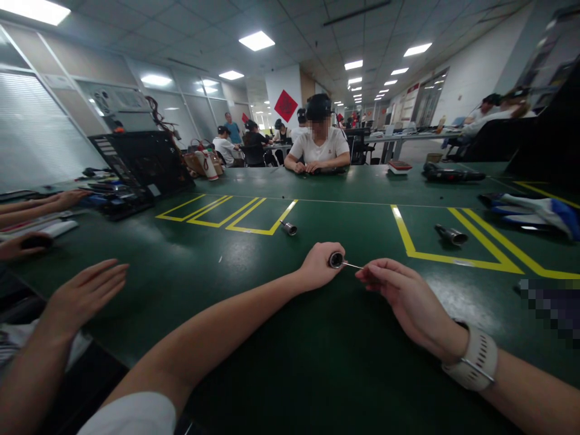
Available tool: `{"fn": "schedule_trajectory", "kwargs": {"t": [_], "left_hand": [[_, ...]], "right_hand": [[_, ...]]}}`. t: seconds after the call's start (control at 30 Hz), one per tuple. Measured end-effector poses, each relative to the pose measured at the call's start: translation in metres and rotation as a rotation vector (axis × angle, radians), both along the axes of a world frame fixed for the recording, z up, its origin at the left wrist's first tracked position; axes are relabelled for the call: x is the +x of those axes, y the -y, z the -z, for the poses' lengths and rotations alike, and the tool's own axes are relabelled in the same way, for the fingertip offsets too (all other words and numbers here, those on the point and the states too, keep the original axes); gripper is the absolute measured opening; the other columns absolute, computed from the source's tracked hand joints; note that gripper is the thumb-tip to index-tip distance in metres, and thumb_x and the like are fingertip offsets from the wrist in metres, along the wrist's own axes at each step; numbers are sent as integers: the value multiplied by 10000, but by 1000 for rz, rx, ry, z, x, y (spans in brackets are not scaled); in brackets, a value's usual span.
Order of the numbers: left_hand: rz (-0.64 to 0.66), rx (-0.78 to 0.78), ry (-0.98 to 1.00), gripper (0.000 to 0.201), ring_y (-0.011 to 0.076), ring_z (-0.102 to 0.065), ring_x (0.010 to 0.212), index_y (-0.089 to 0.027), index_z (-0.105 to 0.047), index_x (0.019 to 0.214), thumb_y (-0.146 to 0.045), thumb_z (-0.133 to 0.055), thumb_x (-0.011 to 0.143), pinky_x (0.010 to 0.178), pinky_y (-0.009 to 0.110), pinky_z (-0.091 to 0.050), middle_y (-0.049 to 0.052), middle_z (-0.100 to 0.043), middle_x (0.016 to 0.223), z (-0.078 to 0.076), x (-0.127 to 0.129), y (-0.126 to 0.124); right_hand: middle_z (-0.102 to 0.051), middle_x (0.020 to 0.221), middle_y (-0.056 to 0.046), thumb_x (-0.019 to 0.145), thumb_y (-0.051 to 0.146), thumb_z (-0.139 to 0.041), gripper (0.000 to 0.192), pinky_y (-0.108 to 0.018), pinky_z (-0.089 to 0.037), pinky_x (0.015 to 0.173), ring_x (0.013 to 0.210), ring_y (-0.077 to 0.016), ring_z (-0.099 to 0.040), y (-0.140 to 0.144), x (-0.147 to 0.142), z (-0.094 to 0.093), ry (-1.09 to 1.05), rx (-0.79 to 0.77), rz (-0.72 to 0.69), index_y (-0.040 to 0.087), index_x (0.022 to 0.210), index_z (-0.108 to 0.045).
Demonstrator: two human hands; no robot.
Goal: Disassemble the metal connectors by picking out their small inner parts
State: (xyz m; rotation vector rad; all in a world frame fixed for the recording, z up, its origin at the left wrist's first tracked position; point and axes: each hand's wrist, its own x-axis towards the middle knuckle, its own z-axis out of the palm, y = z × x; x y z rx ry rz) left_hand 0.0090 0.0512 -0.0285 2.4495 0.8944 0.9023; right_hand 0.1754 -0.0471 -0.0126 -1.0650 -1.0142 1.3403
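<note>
My left hand point(319, 266) is closed around a small dark metal cylinder point(336, 260) whose round open end faces right. My right hand point(399, 290) pinches a thin metal pin point(352, 264) whose tip points into that open end. Both hands hover just above the green table point(254, 338), near its middle. A light wristband sits on my right wrist. Two similar cylinders lie on the table: one point(289, 228) beside the left yellow tape boxes, another point(451, 234) inside the right yellow tape box.
A co-worker's hand point(86, 293) rests at the left; more hands and an open black case point(140, 166) lie beyond it. A person in white point(319, 148) sits across the table. A black tool point(448, 174) and blue-white gloves point(534, 211) lie at the right.
</note>
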Motion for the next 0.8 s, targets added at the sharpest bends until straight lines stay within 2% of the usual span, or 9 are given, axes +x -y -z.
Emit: {"fn": "schedule_trajectory", "kwargs": {"t": [0.1, 0.17, 0.37, 0.47, 0.57, 0.67, 0.8], "left_hand": [[12, -62, 52, 143, 104, -471, 624, -155, -502, 671, -243, -597, 731, 599, 226, -361, -37, -495, 651, 1, 1, -2], [9, -71, 59, 148, 104, -467, 618, -154, -498, 661, -241, -598, 727, 592, 225, -360, -38, -489, 641, 2, 1, -2], [-44, 73, -69, 89, 112, -500, 634, -157, -530, 688, -202, -558, 759, 629, 243, -363, -26, -544, 664, 0, 1, 2], [-50, 162, -161, 70, 133, -522, 681, -162, -541, 713, -200, -546, 771, 688, 274, -359, -16, -569, 684, -1, 1, 4], [-32, 172, -174, 79, 138, -525, 688, -165, -539, 728, -224, -544, 780, 700, 284, -355, -15, -570, 691, -1, 0, 5], [-13, 117, -120, 93, 127, -520, 675, -163, -531, 715, -233, -555, 772, 695, 270, -362, -21, -558, 683, -1, -1, 3], [33, 27, -32, 113, 111, -494, 643, -155, -519, 684, -229, -582, 743, 638, 241, -360, -28, -527, 669, 0, -1, -1]], "right_hand": [[-662, 895, -59, 767, 319, -615, 141, -348, -439, 757, 874, -206, -586, -2, 0, 3, -104, -58, -33, 189, 814, -644], [-660, 901, -51, 774, 331, -609, 143, -353, -424, 782, 908, -213, -578, -1, -2, 3, -57, -37, -13, 199, 819, -640], [-643, 885, -50, 756, 387, -595, 191, -410, -404, 785, 880, -246, -566, 8, -6, -8, 530, 170, 86, 222, 820, -666], [-651, 907, -59, 724, 359, -612, 165, -416, -403, 792, 889, -255, -566, 10, -5, -13, 639, 244, 103, 222, 779, -685], [-670, 918, -58, 727, 352, -615, 170, -407, -403, 807, 905, -251, -574, 8, -3, -14, 484, 153, 69, 215, 792, -691], [-685, 903, -54, 726, 319, -627, 146, -391, -382, 862, 951, -244, -573, 4, 0, -12, 249, 35, 59, 199, 778, -693], [-692, 861, -49, 694, 290, -670, 126, -389, -351, 923, 977, -244, -568, -1, 1, -7, 53, -27, 67, 186, 757, -703]]}}
